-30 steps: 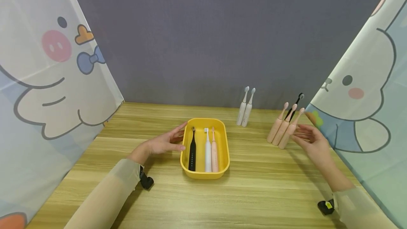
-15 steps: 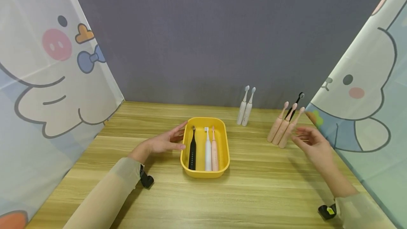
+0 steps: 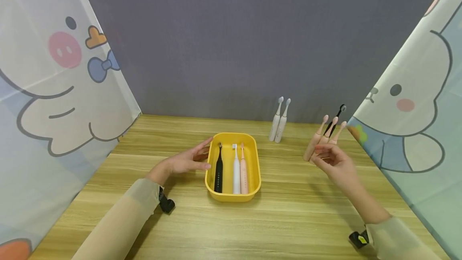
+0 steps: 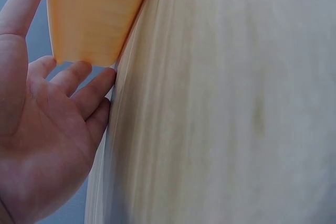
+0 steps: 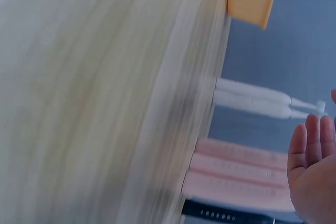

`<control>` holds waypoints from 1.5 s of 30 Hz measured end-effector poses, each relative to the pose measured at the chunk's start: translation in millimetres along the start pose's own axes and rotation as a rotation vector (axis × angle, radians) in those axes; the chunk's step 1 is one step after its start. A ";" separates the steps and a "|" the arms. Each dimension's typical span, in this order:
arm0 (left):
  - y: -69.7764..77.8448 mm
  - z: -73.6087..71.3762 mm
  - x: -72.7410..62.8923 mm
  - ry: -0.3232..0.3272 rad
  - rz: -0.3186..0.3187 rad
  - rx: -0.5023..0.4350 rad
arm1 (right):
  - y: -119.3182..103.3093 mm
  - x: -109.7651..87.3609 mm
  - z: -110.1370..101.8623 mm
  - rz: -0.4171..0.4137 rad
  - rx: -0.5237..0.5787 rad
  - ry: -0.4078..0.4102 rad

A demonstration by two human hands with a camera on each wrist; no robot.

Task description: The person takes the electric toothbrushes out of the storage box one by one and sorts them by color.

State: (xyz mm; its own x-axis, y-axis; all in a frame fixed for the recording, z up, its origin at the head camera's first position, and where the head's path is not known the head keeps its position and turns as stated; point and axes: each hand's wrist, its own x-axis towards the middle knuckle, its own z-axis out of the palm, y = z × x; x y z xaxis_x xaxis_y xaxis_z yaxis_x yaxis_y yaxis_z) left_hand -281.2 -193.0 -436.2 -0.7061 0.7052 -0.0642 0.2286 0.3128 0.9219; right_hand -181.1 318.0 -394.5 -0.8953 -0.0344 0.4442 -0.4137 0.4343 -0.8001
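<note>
My left hand (image 3: 187, 161) rests against the left wall of a yellow tray (image 3: 257, 163), fingers extended and fingertips at the wall in the left wrist view. Inside the tray lie a black electric toothbrush (image 3: 218, 175), a white one (image 3: 236, 175) and a pink one (image 3: 244, 175), heads pointing away. My right hand (image 3: 337, 165) has nothing in it and hovers in front of three upright pink electric toothbrushes (image 3: 311, 147), partly covering them in the head view. Behind these stands another black toothbrush (image 3: 342, 108), its handle mostly hidden.
Two white electric toothbrushes (image 3: 277, 128) stand side by side near the back of the wooden table (image 3: 231, 228). A grey panel (image 3: 231, 43) rises behind, with cartoon-printed cloths (image 3: 72, 111) at both sides.
My right hand has moved left from beside the pink toothbrushes to in front of them. The left hand and the tray stay in place.
</note>
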 end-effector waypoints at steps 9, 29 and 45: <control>-0.6 -0.2 0.4 0.005 0.006 0.006 | -2.0 10.4 34.0 -0.033 0.040 -0.127; 0.7 0.3 -0.3 0.008 -0.004 0.011 | -29.8 58.2 121.2 -0.099 -0.052 -0.336; 2.5 0.7 -0.9 0.010 -0.008 0.000 | -38.0 77.0 157.1 -0.328 -0.567 -0.693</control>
State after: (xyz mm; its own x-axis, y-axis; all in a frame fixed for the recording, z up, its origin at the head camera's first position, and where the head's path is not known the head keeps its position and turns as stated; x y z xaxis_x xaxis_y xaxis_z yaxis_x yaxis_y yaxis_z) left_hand -279.5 -192.4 -434.1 -0.7146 0.6962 -0.0681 0.2225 0.3185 0.9214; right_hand -260.3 157.5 -393.2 -0.7227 -0.6791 0.1285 -0.6830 0.6734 -0.2828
